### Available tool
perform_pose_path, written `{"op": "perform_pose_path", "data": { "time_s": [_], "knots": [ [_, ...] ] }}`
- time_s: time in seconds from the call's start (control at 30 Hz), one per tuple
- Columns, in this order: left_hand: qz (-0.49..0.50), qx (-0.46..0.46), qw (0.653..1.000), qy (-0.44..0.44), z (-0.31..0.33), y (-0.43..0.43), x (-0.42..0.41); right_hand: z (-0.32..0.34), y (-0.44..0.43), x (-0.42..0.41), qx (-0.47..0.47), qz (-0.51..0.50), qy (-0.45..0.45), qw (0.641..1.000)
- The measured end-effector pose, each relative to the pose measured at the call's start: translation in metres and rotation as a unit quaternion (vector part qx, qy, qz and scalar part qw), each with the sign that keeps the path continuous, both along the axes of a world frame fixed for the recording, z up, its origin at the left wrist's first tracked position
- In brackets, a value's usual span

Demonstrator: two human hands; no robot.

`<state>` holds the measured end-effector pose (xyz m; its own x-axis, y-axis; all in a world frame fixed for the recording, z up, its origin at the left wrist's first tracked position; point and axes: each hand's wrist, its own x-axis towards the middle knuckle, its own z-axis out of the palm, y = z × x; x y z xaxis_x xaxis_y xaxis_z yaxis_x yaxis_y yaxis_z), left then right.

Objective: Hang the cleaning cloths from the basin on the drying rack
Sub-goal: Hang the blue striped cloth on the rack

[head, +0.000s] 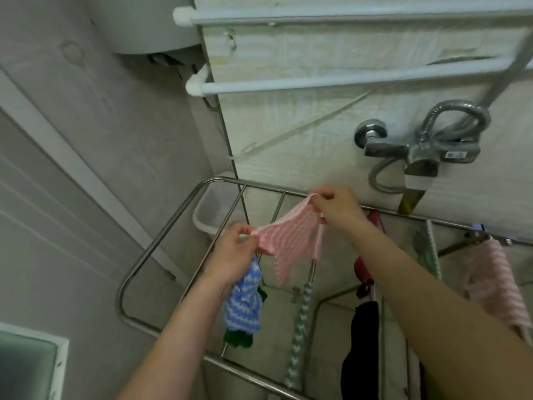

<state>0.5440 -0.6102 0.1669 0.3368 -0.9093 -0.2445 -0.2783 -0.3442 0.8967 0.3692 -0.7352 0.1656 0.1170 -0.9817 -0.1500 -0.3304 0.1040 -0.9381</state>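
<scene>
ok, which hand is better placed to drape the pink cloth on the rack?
Right, probably. The right hand pinches the pink cloth by the far rail of the rack, over bare rods; the left hand sits over the blue cloth.

Both bare forearms are reaching forward. The left hand (233, 249) is pinching one edge of the pink cloth (288, 235); the right hand (337, 207), higher, is pinching the opposite edge, fingers curled.

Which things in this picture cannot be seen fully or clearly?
Head view:
- Basin: outside the frame.
- Pink cloth: corners hidden by left hand and right hand.
- Blue cloth: top hidden by left hand.
- Black cloth: cut by the bottom edge.
- Tap label: too small to read.
</scene>
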Motion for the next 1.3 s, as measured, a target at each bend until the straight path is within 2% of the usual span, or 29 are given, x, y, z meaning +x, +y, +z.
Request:
{"op": "perform_pose_path", "data": {
  "time_s": [0.13,0.3,0.4,0.57,0.63,0.73,0.77,0.87,0.93,1.1,1.23,1.3],
  "knots": [
    [0.011,0.056,0.998,0.015,-0.025,-0.023,0.018,-0.031,-0.025,0.022,0.000,-0.019,0.048,0.999],
    [0.073,0.093,0.986,0.118,-0.043,-0.044,0.033,-0.054,-0.056,0.056,-0.057,-0.017,0.151,0.987],
    [0.138,0.076,0.979,0.128,-0.052,-0.052,0.043,-0.062,-0.069,0.079,-0.062,-0.002,0.134,0.989],
    [0.133,0.103,0.985,0.040,-0.075,-0.061,0.058,-0.092,-0.080,0.105,0.004,0.097,0.057,0.994],
    [0.106,0.107,0.988,-0.031,-0.080,-0.060,0.061,-0.102,-0.080,0.104,-0.004,0.054,0.041,0.998],
    [0.022,0.116,0.983,-0.137,-0.085,-0.057,0.062,-0.114,-0.081,0.098,-0.016,-0.112,0.083,0.990],
    [-0.010,0.115,0.981,-0.158,-0.084,-0.058,0.059,-0.117,-0.080,0.096,0.005,-0.132,0.089,0.987],
    [-0.094,0.126,0.965,-0.208,-0.083,-0.062,0.049,-0.126,-0.082,0.097,0.078,-0.092,0.053,0.991],
    [-0.111,0.126,0.953,-0.252,-0.084,-0.065,0.043,-0.130,-0.085,0.099,0.083,-0.089,0.074,0.990],
    [-0.102,0.098,0.940,-0.311,-0.084,-0.068,0.036,-0.117,-0.089,0.102,0.045,-0.110,0.189,0.975],
    [-0.127,0.059,0.927,-0.347,-0.081,-0.068,0.033,-0.107,-0.081,0.104,-0.077,-0.118,0.229,0.963],
    [-0.137,0.037,0.924,-0.355,-0.081,-0.068,0.032,-0.108,-0.076,0.106,-0.129,-0.090,0.246,0.956]
  ]
}}
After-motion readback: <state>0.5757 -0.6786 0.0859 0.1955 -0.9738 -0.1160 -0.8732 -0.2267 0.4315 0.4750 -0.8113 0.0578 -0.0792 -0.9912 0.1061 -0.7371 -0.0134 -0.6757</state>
